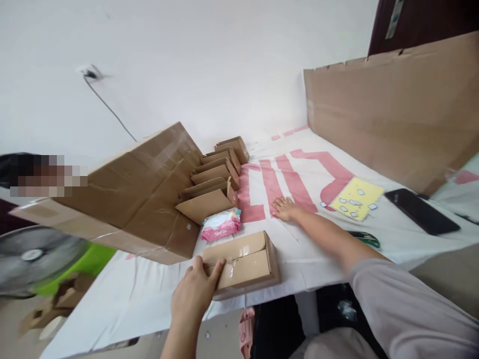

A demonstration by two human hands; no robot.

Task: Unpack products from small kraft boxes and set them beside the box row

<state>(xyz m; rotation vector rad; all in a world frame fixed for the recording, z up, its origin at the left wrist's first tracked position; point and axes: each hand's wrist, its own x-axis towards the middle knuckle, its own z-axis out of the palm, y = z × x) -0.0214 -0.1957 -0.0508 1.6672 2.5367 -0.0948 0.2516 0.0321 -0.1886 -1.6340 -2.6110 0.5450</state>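
Observation:
My left hand (pixel 198 284) grips the near left end of a small closed cardboard box (pixel 249 259), thumb on its top beside a strip of clear tape. The box lies flat at the table's front edge. Fingers spread, my right hand (pixel 284 208) rests flat on the white and red cloth (pixel 258 192), holding nothing. A pink pack of wet wipes (pixel 221 227) lies behind the box. Beyond it, several open cardboard boxes (pixel 209 197) stand in a row. Near my right forearm is a green-handled tool (pixel 364 239), partly hidden by the arm.
A large cardboard sheet (pixel 149 189) stands at the left; another cardboard panel (pixel 389 104) closes the right side. A yellow sheet (pixel 355 199) with small white stickers and a black phone (pixel 422 210) lie at the right. A fan (pixel 33 257) and a person (pixel 41 174) are far left.

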